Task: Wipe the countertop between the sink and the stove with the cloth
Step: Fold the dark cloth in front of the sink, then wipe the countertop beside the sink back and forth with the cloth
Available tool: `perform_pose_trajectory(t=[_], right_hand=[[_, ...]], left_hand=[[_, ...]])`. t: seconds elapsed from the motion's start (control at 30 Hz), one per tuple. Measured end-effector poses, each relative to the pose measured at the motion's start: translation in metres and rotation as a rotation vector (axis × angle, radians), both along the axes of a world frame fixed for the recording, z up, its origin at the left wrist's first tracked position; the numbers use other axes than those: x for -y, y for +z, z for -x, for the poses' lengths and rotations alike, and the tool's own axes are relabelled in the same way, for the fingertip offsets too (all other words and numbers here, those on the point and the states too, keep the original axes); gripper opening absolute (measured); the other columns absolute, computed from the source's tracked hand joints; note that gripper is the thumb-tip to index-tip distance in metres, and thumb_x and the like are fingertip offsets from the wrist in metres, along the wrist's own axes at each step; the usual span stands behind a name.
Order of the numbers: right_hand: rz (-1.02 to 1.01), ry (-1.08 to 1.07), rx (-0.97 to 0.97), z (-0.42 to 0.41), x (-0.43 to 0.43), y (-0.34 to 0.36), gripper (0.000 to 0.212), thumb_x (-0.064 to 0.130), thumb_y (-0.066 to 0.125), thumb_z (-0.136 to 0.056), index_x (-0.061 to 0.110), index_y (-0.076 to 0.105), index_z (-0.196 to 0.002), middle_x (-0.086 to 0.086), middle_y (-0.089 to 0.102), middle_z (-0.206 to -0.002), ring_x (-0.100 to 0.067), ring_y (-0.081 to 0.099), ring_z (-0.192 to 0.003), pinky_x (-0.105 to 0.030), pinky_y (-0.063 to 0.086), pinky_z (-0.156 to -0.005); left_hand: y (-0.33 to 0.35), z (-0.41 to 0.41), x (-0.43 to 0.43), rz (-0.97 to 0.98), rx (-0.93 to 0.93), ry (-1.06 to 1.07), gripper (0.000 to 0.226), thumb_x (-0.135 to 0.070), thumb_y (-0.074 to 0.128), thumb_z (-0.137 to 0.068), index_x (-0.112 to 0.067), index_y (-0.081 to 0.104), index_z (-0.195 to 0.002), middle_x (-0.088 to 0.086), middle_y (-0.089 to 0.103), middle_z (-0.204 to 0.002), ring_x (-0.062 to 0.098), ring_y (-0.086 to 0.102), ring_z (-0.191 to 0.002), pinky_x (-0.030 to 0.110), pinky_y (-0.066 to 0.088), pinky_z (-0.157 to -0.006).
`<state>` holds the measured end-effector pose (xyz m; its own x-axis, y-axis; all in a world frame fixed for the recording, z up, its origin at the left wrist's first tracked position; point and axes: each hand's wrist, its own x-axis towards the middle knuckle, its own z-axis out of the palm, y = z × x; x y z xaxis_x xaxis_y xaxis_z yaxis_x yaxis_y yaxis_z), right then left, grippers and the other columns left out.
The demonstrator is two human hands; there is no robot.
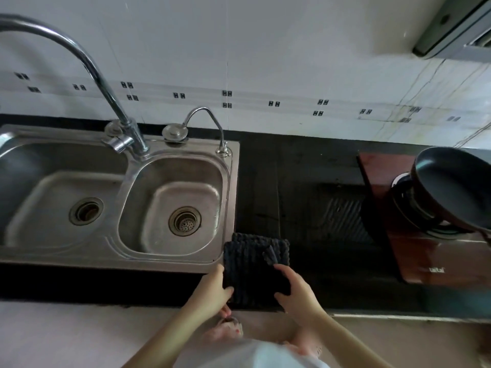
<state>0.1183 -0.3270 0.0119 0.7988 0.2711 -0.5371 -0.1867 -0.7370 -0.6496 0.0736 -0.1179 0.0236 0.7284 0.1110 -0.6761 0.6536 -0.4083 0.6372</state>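
Cloth on countertop, long axis front-to-back, left hand, right hand gripping sides

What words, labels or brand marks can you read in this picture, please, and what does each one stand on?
"taitai": a white brand mark near the front edge of the reddish stove; it is small and blurred, so the reading is uncertain.
No other text: the dark marks on the wall tiles are a pattern, not writing.
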Motion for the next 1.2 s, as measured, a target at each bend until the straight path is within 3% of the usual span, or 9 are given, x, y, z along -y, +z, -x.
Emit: perform_pose_trajectory(t=[0.17, 0.33, 0.43, 0.53, 0.63, 0.77, 0.9, 1.0, 1.2], right_hand=[[0.078, 0.025, 0.021, 0.005, 0.003, -0.003, 0.063, 0.006, 0.062, -0.082, 0.034, 0.044, -0.136, 0.0, 0.051, -0.116, -0.016, 0.052, -0.106, -0.023, 0.049, -0.088], [0.251, 0.072, 0.341, 0.003, 0.001, 0.01, 0.056, 0.022, 0.063, -0.085, 0.031, 0.044, -0.137, 0.008, 0.035, -0.106, -0.016, 0.044, -0.11, -0.022, 0.04, -0.088], [0.083, 0.161, 0.443, 0.003, -0.007, 0.016, 0.044, 0.012, 0.062, -0.083, 0.023, 0.058, -0.126, 0.009, 0.048, -0.099, -0.011, 0.051, -0.097, -0.02, 0.042, -0.083], [0.0, 0.349, 0.391, 0.002, -0.017, 0.02, 0.033, 0.009, 0.054, -0.085, 0.019, 0.068, -0.113, 0.003, 0.064, -0.1, -0.012, 0.059, -0.092, -0.025, 0.048, -0.081], [0.212, 0.381, 0.362, 0.001, -0.026, 0.021, 0.042, 0.017, 0.043, -0.092, 0.026, 0.053, -0.133, 0.004, 0.058, -0.128, -0.018, 0.049, -0.119, -0.036, 0.04, -0.096], [0.481, 0.177, 0.389, -0.006, -0.023, 0.031, 0.061, 0.024, 0.041, -0.094, 0.024, 0.018, -0.152, 0.001, 0.02, -0.158, -0.025, 0.018, -0.144, -0.045, 0.025, -0.11], [0.425, 0.477, 0.382, -0.005, -0.012, 0.028, 0.065, 0.024, 0.045, -0.095, 0.026, 0.015, -0.153, 0.003, 0.007, -0.162, -0.021, -0.001, -0.149, -0.045, 0.008, -0.118], [0.415, 0.627, 0.325, -0.003, -0.01, 0.023, 0.076, 0.029, 0.048, -0.096, 0.019, -0.001, -0.154, 0.001, -0.007, -0.162, -0.021, -0.011, -0.148, -0.039, -0.002, -0.119], [0.415, 0.706, 0.276, 0.006, -0.017, 0.023, 0.076, 0.024, 0.044, -0.097, 0.015, -0.005, -0.153, -0.001, -0.014, -0.161, -0.03, -0.014, -0.147, -0.042, 0.004, -0.12]], left_hand=[[0.002, 0.007, -0.004, -0.134, 0.005, -0.077, 0.021, -0.019, 0.063, -0.089, -0.011, 0.044, -0.092, 0.011, 0.069, -0.073, 0.02, 0.065, -0.05, 0.034, 0.057, -0.052], [0.003, 0.012, -0.005, -0.606, 0.293, -0.251, 0.028, -0.039, 0.062, -0.087, -0.021, 0.04, -0.085, -0.008, 0.047, -0.068, 0.013, 0.047, -0.061, 0.02, 0.029, -0.048], [0.0, 0.008, -0.001, -0.525, 0.501, -0.385, 0.01, -0.024, 0.061, -0.086, -0.02, 0.053, -0.091, -0.008, 0.053, -0.088, 0.013, 0.056, -0.076, 0.02, 0.038, -0.06], [-0.003, 0.001, 0.006, -0.424, 0.525, -0.52, 0.023, -0.015, 0.051, -0.09, -0.014, 0.059, -0.112, -0.003, 0.049, -0.121, 0.016, 0.055, -0.106, 0.026, 0.046, -0.083], [-0.004, -0.004, 0.014, -0.421, 0.438, -0.597, 0.037, -0.014, 0.045, -0.095, -0.008, 0.05, -0.131, 0.005, 0.031, -0.149, 0.019, 0.031, -0.139, 0.027, 0.032, -0.109], [0.001, -0.006, 0.02, -0.507, 0.408, -0.682, 0.048, -0.019, 0.042, -0.099, -0.007, 0.034, -0.145, 0.01, 0.019, -0.158, 0.021, 0.009, -0.148, 0.026, 0.008, -0.117], [-0.001, -0.006, 0.021, -0.54, 0.491, -0.691, 0.052, -0.019, 0.044, -0.098, -0.009, 0.032, -0.147, 0.007, 0.021, -0.158, 0.019, 0.012, -0.147, 0.027, 0.009, -0.118], [-0.002, -0.008, 0.024, -0.539, 0.443, -0.732, 0.058, -0.024, 0.04, -0.1, -0.011, 0.018, -0.152, 0.004, 0.01, -0.161, 0.022, 0.003, -0.148, 0.029, 0.008, -0.118], [-0.005, -0.009, 0.032, -0.624, 0.335, -0.9, 0.063, -0.022, 0.036, -0.1, -0.003, 0.004, -0.151, 0.016, -0.005, -0.16, 0.03, -0.007, -0.148, 0.039, 0.007, -0.12]])
